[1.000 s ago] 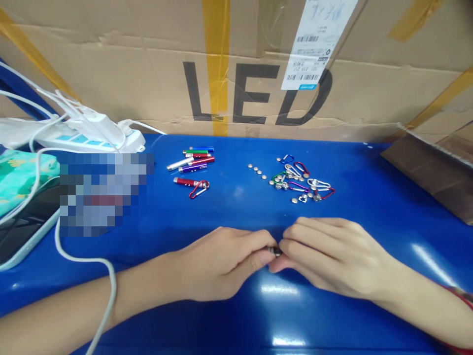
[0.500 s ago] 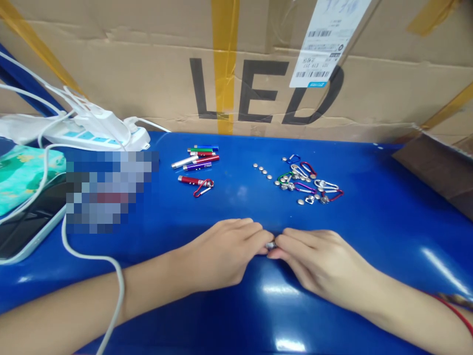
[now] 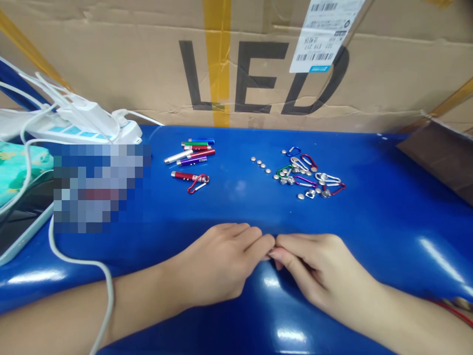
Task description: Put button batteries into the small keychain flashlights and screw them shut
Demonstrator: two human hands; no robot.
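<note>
My left hand (image 3: 218, 268) and my right hand (image 3: 318, 271) rest on the blue table (image 3: 373, 222), fingertips pressed together near its front edge. The fingers now hide whatever sits between them; the earlier frames show a small metal piece pinched there. Farther back lie several small coloured pen lights (image 3: 192, 152), and a red pen light (image 3: 185, 175) with a red carabiner clipped to it. To the right are a row of button cells (image 3: 260, 164) and a heap of coloured carabiners (image 3: 308, 172) mixed with more cells.
A big cardboard box (image 3: 258, 74) marked LED walls off the back. A white power strip (image 3: 84, 123) sits at the far left, and its white cable (image 3: 107, 296) crosses my left forearm. A dark-screened device (image 3: 18, 227) lies left. A cardboard flap (image 3: 439, 153) juts in at right.
My fingertips have closed together, hiding the small metal piece that showed between them before. The view shifted slightly; the items on the table stayed put.
</note>
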